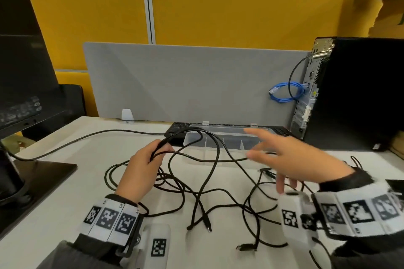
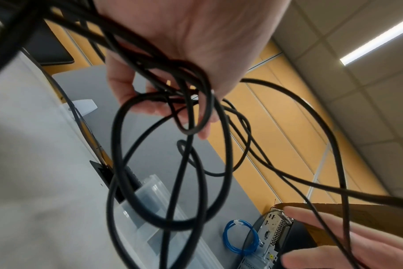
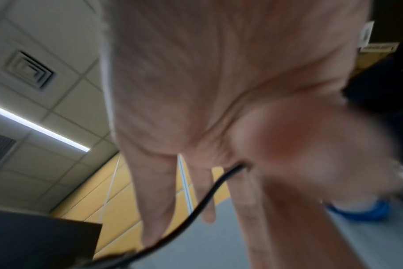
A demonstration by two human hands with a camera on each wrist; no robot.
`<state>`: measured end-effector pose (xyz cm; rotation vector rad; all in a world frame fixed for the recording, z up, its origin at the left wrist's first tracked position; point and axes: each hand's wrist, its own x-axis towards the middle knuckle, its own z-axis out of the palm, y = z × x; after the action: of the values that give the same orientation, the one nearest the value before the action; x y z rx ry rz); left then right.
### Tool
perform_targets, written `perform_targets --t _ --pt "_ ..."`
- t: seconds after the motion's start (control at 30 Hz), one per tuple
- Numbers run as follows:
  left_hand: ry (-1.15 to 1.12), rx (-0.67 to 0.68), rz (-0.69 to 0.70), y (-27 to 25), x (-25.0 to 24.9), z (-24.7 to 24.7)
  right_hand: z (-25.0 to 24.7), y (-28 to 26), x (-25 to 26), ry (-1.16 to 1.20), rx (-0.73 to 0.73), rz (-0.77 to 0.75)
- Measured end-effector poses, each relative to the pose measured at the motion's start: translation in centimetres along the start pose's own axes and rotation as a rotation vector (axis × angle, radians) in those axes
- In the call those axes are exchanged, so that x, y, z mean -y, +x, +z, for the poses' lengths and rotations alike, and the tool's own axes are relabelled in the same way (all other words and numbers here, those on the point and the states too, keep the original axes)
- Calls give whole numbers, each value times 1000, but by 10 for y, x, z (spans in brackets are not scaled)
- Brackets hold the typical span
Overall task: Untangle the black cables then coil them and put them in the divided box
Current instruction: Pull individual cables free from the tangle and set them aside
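1. The left hand (image 1: pixel 140 166) has its grip closed round several loops of the black cables (image 1: pixel 203 183), lifted off the desk (image 1: pixel 65 203).
2. Right of it, the right hand (image 1: pixel 293 157) is spread, one strand crossing its fingers; the divided box (image 1: pixel 218 137) lies beyond.

The left hand (image 1: pixel 141 167) is raised above the table, back toward the head camera, its fingers (image 2: pixel 127 94) curled round a bunch of black cables (image 1: pixel 207 172) and pinching the loops against the palm. The right hand (image 1: pixel 299 159) hovers above the table toward its right edge, palm down, fingers (image 3: pixel 157 209) straight and spread, blurred; one strand passes between them. Both wrists wear bands with printed markers over dark sleeves.
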<state>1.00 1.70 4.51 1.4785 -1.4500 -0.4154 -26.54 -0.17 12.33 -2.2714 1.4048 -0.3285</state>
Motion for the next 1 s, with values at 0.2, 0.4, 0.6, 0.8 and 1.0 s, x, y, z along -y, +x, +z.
perform_targets --t 0.2,0.4,0.6,0.8,1.0 --pt "-20 -29 52 -3 -5 4 32 17 16 338 157 -94" --pt "80 24 34 -3 -3 1 13 15 5 419 -106 -123" --pt "250 65 -58 -2 3 -4 -32 9 -49 397 -1146 -147" --pt "246 63 -61 -2 7 -5 -44 -1 -101 66 -983 250" --pt "181 63 -13 -3 5 -2 -9 13 -61 -247 -613 105"
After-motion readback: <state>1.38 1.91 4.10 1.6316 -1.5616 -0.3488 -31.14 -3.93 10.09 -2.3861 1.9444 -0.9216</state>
